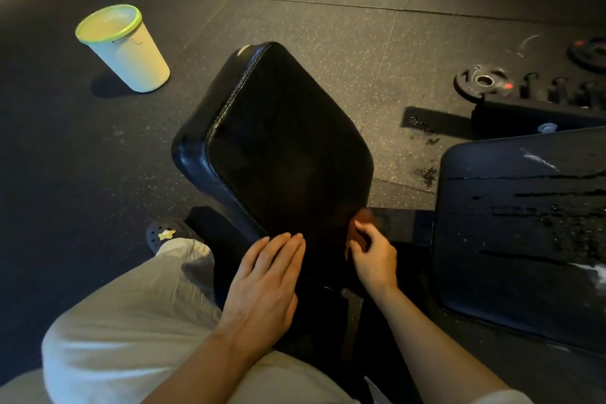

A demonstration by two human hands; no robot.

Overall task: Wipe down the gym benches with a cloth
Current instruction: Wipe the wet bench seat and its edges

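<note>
The small brown cloth (360, 226), soft and probably light, lies bunched at the near right edge of the black bench (282, 147), pinched by the right hand (373, 256), while the left hand (265, 282) rests flat with straight fingers on the near end of the pad.

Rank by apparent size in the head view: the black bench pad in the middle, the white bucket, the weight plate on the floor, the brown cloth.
1. Black bench pad, by far the largest.
2. White bucket.
3. Weight plate.
4. Brown cloth, though the right hand covers part of it, so its full extent is unsure.
</note>
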